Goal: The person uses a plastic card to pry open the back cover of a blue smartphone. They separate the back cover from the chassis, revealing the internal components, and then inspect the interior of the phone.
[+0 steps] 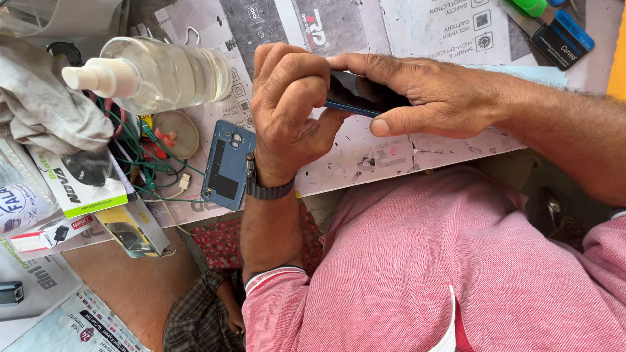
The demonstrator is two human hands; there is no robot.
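A dark smartphone (357,95) with a blue edge is held just above a worktop covered in printed sheets (365,156). My right hand (430,94) reaches in from the right and grips it, fingers over the top edge and thumb along the near edge. My left hand (287,107), with a dark wristwatch (264,189) on the wrist, curls over the phone's left end, fingertips pressed against it. Most of the screen is hidden by both hands.
A blue phone back frame (228,164) lies left of my wrist. A clear spray bottle (163,72) lies on its side, with a grey cloth (45,104), green wires (147,163) and small boxes (85,189) beside it. Another person's plaid sleeve (205,316) shows below.
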